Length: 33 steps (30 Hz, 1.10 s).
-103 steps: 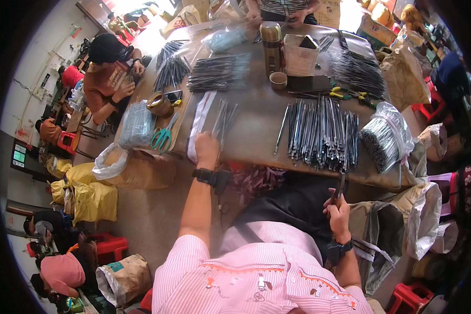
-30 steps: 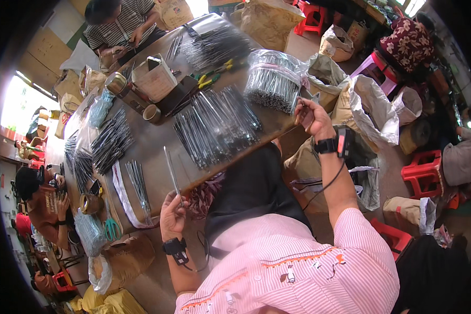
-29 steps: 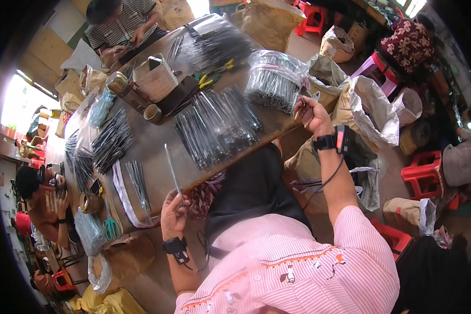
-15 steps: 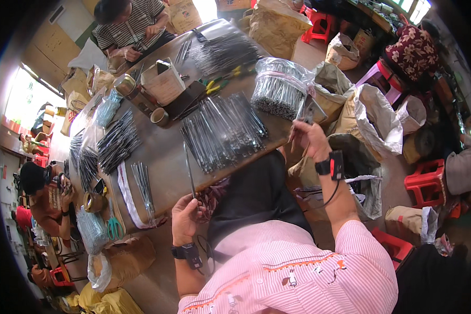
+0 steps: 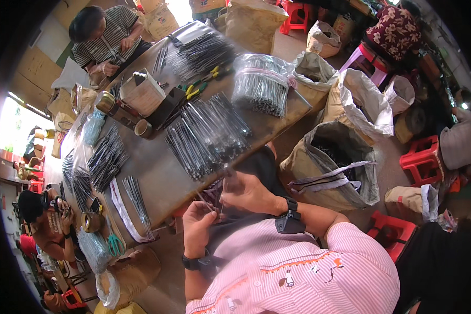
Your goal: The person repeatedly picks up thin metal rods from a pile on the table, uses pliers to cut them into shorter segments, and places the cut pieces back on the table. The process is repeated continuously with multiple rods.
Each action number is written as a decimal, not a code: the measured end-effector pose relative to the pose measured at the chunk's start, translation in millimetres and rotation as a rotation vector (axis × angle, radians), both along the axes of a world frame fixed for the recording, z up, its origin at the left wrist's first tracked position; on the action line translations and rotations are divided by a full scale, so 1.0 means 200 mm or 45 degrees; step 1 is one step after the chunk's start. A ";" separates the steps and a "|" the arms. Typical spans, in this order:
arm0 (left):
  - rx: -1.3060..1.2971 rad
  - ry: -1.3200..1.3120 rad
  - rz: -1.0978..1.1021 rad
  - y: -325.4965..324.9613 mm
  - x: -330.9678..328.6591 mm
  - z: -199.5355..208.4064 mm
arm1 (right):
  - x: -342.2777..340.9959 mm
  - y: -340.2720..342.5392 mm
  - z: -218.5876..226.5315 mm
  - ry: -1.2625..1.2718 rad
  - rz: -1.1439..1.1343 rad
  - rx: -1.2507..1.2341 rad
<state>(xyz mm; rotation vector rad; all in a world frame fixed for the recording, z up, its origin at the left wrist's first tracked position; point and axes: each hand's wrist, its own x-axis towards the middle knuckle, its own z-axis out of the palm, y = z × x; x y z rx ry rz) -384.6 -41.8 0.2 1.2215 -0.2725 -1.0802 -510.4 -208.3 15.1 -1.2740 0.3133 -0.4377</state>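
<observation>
Over my lap, my left hand (image 5: 198,222) is closed on a thin dark metal strip (image 5: 204,200). Just right of it and slightly higher, my right hand (image 5: 248,192) is curled into a grip, close to the left fingers. A blurred greyish thing shows at its top; its kind cannot be made out. Beyond both hands, a spread row of similar metal strips (image 5: 206,137) lies near the table's front edge. Behind that row stands a plastic-wrapped bundle of strips (image 5: 261,86).
On the table (image 5: 152,180) are pliers (image 5: 193,93), a thermos (image 5: 105,102), a paper cup (image 5: 143,128) and more strip piles (image 5: 108,159). Scissors (image 5: 115,244) lie at the left. An open sack (image 5: 303,157) stands right of my lap. Co-workers sit (image 5: 107,39) behind and left.
My right hand has come from beside the wrapped bundle down and left to my left hand. The strip in my left hand now tilts the other way beside the right hand. The view has shifted slightly.
</observation>
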 end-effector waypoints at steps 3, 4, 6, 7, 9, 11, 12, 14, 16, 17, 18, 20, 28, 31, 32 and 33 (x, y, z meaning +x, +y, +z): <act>-0.024 -0.052 0.073 0.01 0.01 0.01 | -0.01 -0.02 0.01 0.028 -0.047 0.140; -0.013 -0.070 0.063 0.01 0.01 0.01 | 0.00 -0.02 0.01 -0.043 -0.110 0.172; -0.003 -0.065 0.048 0.00 0.01 0.02 | 0.01 -0.01 0.01 -0.107 -0.185 0.187; -0.009 -0.083 0.020 -0.01 0.00 0.02 | 0.01 -0.01 0.01 -0.072 -0.172 0.178; -0.025 -0.124 -0.010 -0.02 -0.01 0.03 | 0.02 0.01 0.01 0.003 -0.132 0.159; -0.089 -0.154 -0.028 -0.03 -0.01 0.04 | 0.03 0.04 0.00 -0.050 -0.124 0.156; -0.098 -0.168 -0.014 -0.04 -0.02 0.05 | 0.03 0.05 0.00 -0.068 -0.129 0.155; -0.123 -0.182 0.024 -0.05 -0.01 0.05 | 0.02 0.06 -0.01 -0.047 -0.127 0.139; -0.078 -0.224 0.011 -0.05 -0.01 0.07 | 0.03 0.07 -0.01 0.003 -0.130 0.075; -0.059 -0.247 0.010 -0.04 -0.01 0.07 | 0.03 0.07 0.00 0.045 -0.134 0.020; -0.059 -0.297 -0.003 -0.05 -0.01 0.07 | 0.04 0.06 0.00 0.158 -0.142 -0.045; -0.038 -0.387 -0.013 -0.05 -0.01 0.08 | 0.04 0.05 0.01 0.034 -0.191 0.084; 0.006 -0.403 -0.007 -0.06 -0.02 0.08 | 0.04 0.10 0.01 -0.096 -0.246 -0.042; 0.034 -0.400 -0.086 -0.09 -0.02 0.04 | 0.05 0.13 -0.01 -0.149 -0.217 0.021; 0.092 -0.392 -0.126 -0.09 -0.01 0.04 | 0.05 0.12 -0.01 -0.159 -0.227 0.003; 0.037 -0.343 -0.106 -0.08 0.00 0.04 | 0.05 0.11 -0.01 -0.139 -0.273 -0.045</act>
